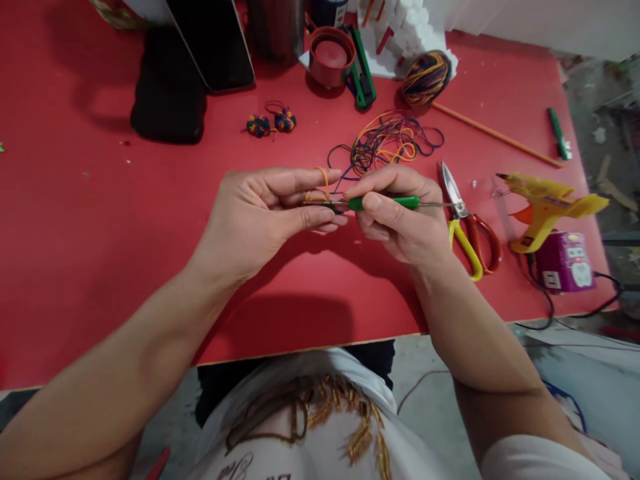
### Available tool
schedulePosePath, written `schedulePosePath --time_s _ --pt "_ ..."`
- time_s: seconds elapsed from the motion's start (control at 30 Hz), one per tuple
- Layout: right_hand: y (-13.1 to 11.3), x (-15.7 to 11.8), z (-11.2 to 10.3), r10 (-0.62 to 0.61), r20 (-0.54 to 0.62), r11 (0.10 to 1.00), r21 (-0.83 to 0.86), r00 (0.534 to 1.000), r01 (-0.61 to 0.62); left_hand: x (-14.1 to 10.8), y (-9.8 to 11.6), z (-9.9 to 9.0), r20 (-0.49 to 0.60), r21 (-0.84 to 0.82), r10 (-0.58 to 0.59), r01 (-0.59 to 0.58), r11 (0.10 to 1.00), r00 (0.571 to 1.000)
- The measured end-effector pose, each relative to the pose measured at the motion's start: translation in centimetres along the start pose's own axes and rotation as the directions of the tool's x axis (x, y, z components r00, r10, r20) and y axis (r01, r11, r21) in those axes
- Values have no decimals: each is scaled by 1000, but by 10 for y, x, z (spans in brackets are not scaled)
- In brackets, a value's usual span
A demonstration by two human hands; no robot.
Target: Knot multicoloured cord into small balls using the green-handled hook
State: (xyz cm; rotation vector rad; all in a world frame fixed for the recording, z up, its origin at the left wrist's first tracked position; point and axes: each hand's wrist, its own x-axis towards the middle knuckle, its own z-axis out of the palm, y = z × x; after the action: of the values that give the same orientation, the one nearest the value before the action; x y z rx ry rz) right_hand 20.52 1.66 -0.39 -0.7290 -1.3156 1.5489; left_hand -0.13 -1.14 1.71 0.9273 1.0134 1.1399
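My right hand (400,213) grips a crochet hook (385,203) by its green handle, with the metal shaft pointing left. My left hand (270,207) pinches a small dark piece of yarn work (336,208) between thumb and fingers. A yellow-orange strand (325,179) loops over the left fingers. The hook's tip lies at the left fingertips, against the piece; exactly how it passes through is too small to tell. Loose multicoloured yarn (387,143) lies tangled just beyond my hands, and a yarn ball (427,78) sits farther back.
Scissors (463,227) lie right of my right hand, with a yellow glue gun (550,203) and purple power box (567,261) farther right. An orange stick (495,133), green cutter (363,73), red cup (330,57), two yarn pieces (271,121) and a phone (213,43) stand or lie behind.
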Motion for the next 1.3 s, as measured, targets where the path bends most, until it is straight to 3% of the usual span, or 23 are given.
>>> schedulePosePath --time_s 0.2,0.5,0.7,0.83,1.07,1.3 --pt "0 0 3 -3 38 998 59 999 1 1 -3 0 16 -67 6 -5 998 1000" --pt "0 1 9 8 16 991 134 1000 -10 3 -6 1 75 -226 -63 78 971 995" --pt "-4 -2 13 92 -74 988 134 993 -82 1 -1 -3 80 -170 -53 66 983 995" --pt "-4 -2 13 98 -92 987 136 991 -85 -1 3 -2 94 -158 24 -8 987 995" --pt "-5 -2 16 122 -123 983 152 985 -103 -1 -3 3 10 -32 119 -118 992 993" --pt "-4 -3 24 138 -178 986 116 974 -119 -2 -4 3 -46 16 86 -86 996 995"
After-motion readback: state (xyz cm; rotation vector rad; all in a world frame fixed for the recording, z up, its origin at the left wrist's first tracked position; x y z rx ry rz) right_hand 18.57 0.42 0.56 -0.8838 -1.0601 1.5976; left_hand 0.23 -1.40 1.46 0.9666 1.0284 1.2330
